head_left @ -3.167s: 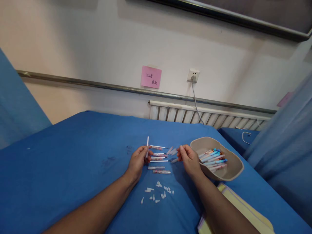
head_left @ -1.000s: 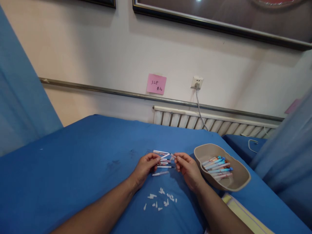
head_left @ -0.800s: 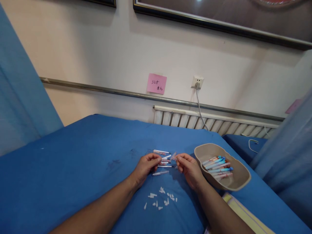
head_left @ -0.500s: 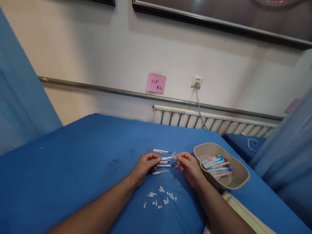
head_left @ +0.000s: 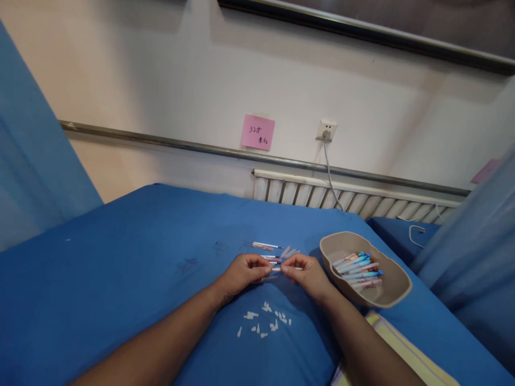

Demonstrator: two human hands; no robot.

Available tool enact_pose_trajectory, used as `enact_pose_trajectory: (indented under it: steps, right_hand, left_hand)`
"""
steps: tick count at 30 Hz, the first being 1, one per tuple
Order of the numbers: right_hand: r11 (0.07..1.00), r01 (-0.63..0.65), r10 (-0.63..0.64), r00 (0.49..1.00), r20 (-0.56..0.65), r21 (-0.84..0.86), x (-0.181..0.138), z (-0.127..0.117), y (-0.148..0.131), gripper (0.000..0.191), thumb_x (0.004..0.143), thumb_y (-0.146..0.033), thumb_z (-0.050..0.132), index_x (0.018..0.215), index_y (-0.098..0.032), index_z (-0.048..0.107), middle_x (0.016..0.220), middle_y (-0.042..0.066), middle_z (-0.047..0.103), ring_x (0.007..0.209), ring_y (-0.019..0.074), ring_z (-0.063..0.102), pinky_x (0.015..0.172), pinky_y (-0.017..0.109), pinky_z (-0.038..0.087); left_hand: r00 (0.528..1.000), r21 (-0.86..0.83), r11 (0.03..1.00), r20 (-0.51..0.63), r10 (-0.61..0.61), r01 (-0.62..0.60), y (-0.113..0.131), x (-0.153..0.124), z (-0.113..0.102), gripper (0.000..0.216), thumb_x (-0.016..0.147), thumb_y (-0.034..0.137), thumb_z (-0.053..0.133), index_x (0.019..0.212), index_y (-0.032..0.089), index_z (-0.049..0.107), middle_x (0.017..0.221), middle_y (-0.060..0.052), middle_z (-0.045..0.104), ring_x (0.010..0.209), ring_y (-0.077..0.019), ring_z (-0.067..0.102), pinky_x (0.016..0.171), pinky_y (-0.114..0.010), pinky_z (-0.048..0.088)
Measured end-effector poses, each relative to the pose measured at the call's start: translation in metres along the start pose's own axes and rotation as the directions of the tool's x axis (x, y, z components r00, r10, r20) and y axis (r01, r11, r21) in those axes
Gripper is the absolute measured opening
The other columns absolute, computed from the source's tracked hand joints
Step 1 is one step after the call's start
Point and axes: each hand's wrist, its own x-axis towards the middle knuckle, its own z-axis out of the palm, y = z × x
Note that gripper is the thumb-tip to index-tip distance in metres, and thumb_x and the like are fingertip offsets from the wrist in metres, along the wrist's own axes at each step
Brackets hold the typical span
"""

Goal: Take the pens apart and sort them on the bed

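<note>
My left hand (head_left: 240, 274) and my right hand (head_left: 306, 274) meet over the blue cloth (head_left: 120, 279), fingers pinched on the two ends of one thin white pen refill (head_left: 274, 269). Just beyond my fingers lie several more refills and clear pen barrels (head_left: 269, 247) in a loose row. A scatter of small white tips (head_left: 265, 322) lies on the cloth nearer to me, between my forearms.
A beige oval tray (head_left: 392, 294) with several blue and pink pens (head_left: 358, 266) sits right of my right hand. A yellow-striped cloth (head_left: 406, 354) lies at the lower right. Behind are a radiator (head_left: 346, 198), a wall socket with cable (head_left: 325, 131) and a pink note (head_left: 258, 132).
My left hand held the refill upright at first, then lowered it level. Both hands came together until their fingertips nearly touch. The camera tilted slightly.
</note>
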Motion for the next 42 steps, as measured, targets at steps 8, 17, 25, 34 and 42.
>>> enact_pose_trajectory:
  steps: [8,17,25,34,42]
  right_hand:
    - [0.981,0.133,-0.137,0.990,-0.023,-0.138,-0.003,0.001,-0.002,0.015,0.069,-0.032,0.067,0.071,-0.017,0.063,0.059,-0.002,0.059,0.052,0.0106,0.050,0.052,0.022,0.040]
    - [0.969,0.169,-0.182,0.981,-0.059,-0.177,-0.006,0.005,-0.006,0.014,0.071,-0.031,0.065,0.073,-0.016,0.063,0.066,-0.001,0.062,0.058,0.0118,0.053,0.057,0.022,0.042]
    - [0.961,0.178,-0.203,0.974,-0.103,-0.212,-0.002,0.001,0.000,0.016,0.073,-0.033,0.063,0.075,-0.017,0.065,0.066,-0.001,0.063,0.060,0.0129,0.053,0.059,0.023,0.040]
    - [0.960,0.167,-0.195,0.975,-0.108,-0.225,0.000,0.000,0.005,0.020,0.072,-0.037,0.063,0.074,-0.017,0.066,0.063,-0.001,0.061,0.058,0.0130,0.051,0.057,0.023,0.039]
    - [0.959,0.170,-0.199,0.974,-0.112,-0.227,0.000,0.001,0.005,0.018,0.073,-0.035,0.062,0.073,-0.017,0.065,0.063,-0.001,0.061,0.059,0.0129,0.051,0.058,0.023,0.040]
  left_hand:
    - [0.999,-0.017,1.000,-0.036,0.019,-0.020,0.007,-0.004,0.003,0.028,0.058,0.034,0.077,0.074,0.013,0.068,0.059,0.002,0.061,0.052,-0.0094,0.052,0.053,-0.021,0.042]
    - [0.998,-0.063,0.997,-0.053,0.040,-0.044,0.009,-0.006,0.005,0.034,0.055,0.032,0.080,0.080,0.013,0.066,0.065,0.001,0.063,0.055,-0.0090,0.054,0.053,-0.019,0.041]
    - [0.996,-0.062,0.998,-0.078,-0.034,0.029,0.008,-0.002,0.001,0.040,0.074,0.052,0.059,0.068,0.013,0.059,0.048,0.003,0.054,0.037,-0.0073,0.045,0.039,-0.019,0.033]
    - [0.998,-0.187,0.981,-0.043,-0.051,0.042,0.012,-0.003,-0.001,0.034,0.072,0.045,0.065,0.086,0.014,0.062,0.070,-0.003,0.064,0.052,-0.0100,0.056,0.044,-0.019,0.038]
    - [1.000,-0.260,0.965,0.004,0.026,-0.024,0.010,-0.005,-0.001,0.043,0.062,0.028,0.075,0.101,0.018,0.060,0.093,-0.006,0.065,0.078,-0.0157,0.062,0.060,-0.022,0.044]
